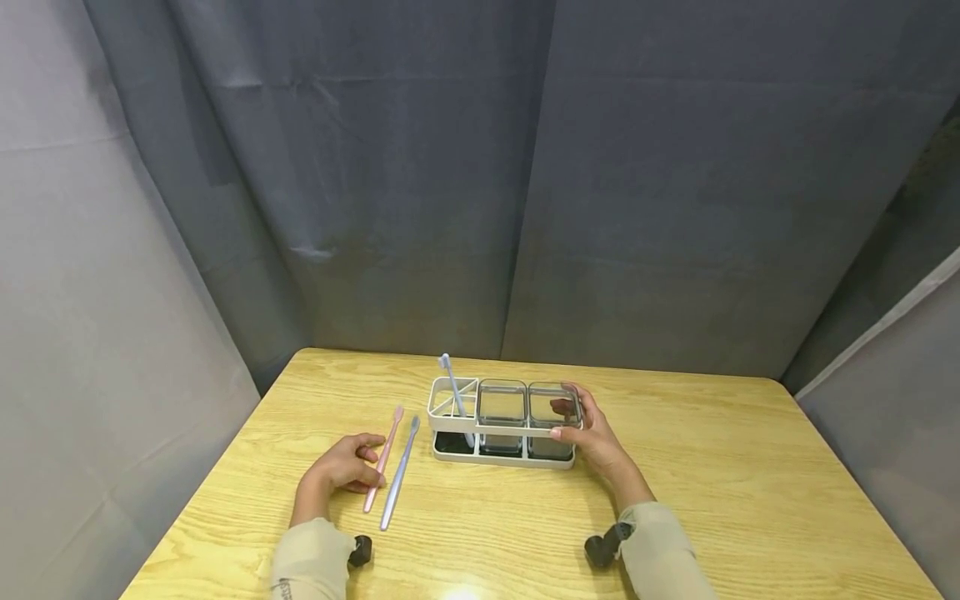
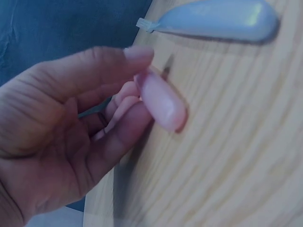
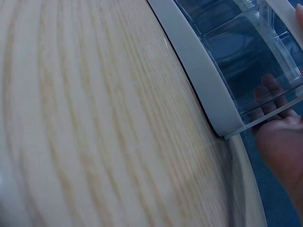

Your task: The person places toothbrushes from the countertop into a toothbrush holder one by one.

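Observation:
My left hand (image 1: pixel 347 464) is at the pink toothbrush (image 1: pixel 384 461), thumb on one side of its handle and fingers curled at the other. The left wrist view shows the pink handle end (image 2: pixel 164 105) right at the fingertips. Close beside it on the table lies a blue toothbrush (image 1: pixel 400 475). My right hand (image 1: pixel 597 431) grips the right end of a white toothbrush holder (image 1: pixel 502 460), thumb on the front rim and fingers behind. Another blue toothbrush (image 1: pixel 456 387) leans upright in the holder's divided left compartment. Two clear cups (image 1: pixel 501 402) fill the other compartments.
The wooden table (image 1: pixel 712 483) has its back edge close to a grey curtain (image 1: pixel 420 208). Lighter curtains (image 1: pixel 97 317) hang at the sides. Small black devices (image 1: pixel 360 551) sit at both wrists.

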A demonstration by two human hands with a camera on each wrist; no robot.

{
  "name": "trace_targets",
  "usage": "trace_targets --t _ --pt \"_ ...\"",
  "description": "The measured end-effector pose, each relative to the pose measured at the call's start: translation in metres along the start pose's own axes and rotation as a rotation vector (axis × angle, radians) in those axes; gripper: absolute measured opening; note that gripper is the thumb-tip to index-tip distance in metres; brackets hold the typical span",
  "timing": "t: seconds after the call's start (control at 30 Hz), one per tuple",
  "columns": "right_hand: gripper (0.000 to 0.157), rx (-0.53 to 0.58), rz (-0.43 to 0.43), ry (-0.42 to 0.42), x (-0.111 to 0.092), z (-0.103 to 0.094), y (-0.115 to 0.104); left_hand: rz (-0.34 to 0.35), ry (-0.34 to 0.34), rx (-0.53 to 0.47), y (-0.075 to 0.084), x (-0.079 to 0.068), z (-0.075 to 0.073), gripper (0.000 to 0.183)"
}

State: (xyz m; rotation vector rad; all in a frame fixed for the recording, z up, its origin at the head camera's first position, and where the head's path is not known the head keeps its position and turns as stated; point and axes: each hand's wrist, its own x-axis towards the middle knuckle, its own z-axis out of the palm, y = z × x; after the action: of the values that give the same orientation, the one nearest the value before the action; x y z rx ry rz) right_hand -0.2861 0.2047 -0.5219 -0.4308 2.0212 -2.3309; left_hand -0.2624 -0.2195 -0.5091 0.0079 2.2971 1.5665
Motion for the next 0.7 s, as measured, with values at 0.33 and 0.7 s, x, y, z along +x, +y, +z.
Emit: trace_targets --t 0.33,0.7 --pt "0.08 -0.028 0.005 -0.002 -0.008 0.011 -0.021 -0.016 0.018 0.067 0.006 0.001 0.003 0.073" --pt "0.081 -0.008 0.011 0.008 -0.001 -0.001 -0.002 -0.034 -0.016 0.09 0.008 -0.001 -0.001 0.071"
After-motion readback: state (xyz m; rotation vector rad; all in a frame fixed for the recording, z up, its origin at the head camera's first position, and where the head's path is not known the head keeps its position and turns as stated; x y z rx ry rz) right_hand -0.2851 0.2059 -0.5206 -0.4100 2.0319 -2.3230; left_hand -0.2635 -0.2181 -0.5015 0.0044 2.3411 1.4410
